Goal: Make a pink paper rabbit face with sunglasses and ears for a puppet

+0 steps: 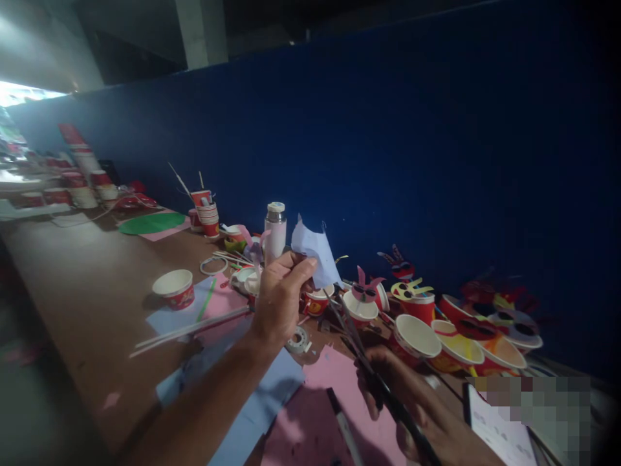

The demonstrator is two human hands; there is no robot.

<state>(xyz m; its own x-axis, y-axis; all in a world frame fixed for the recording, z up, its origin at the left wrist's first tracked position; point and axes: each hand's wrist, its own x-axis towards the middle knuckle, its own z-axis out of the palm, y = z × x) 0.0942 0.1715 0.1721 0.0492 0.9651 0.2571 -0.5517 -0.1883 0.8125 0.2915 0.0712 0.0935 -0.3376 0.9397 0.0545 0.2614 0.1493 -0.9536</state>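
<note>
Between the thumb and fingers of my left hand (284, 294) is a piece of pale blue paper (317, 249), raised above the table, with a cut-looking, pointed upper edge. My right hand (395, 391) is closed around scissors (361, 359) with dark handles. Their blades stand slightly apart and point up toward the paper; whether they touch it I cannot tell. Below my hands lie a pink sheet (334, 388) and a blue sheet (257, 395). A marker (345, 427) rests on the pink one, and a roll of tape (297, 340) sits just beyond.
Several paper bowls (417, 336) with paper decorations line the right side. A white bowl (173, 289) stands at left near thin sticks (194, 330). A flask (275, 233) and stacked cups (208, 217) stand along the blue partition (363, 142). A phone (499, 427) lies at lower right.
</note>
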